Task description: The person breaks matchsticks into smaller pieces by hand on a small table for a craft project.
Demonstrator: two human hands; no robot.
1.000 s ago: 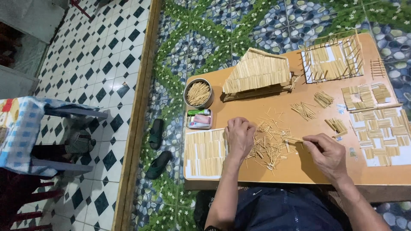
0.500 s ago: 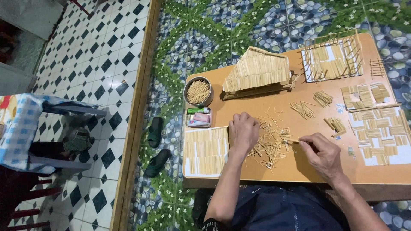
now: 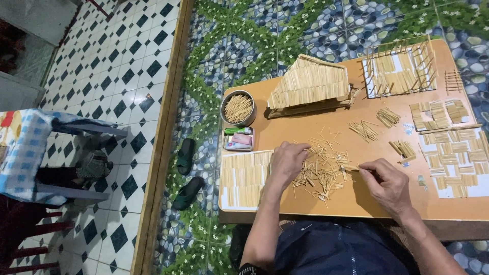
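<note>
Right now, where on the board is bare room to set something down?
Bare wood lies between the roof model and the loose stick pile, and along the near edge right of the right hand. The right side is crowded with stick panels; the left hand touches the glued sheet.

Single head-worn view, steeply downward and fairly high over the low wooden table, floor alongside.

Wooden table with scattered sticks, stick roof model.
</note>
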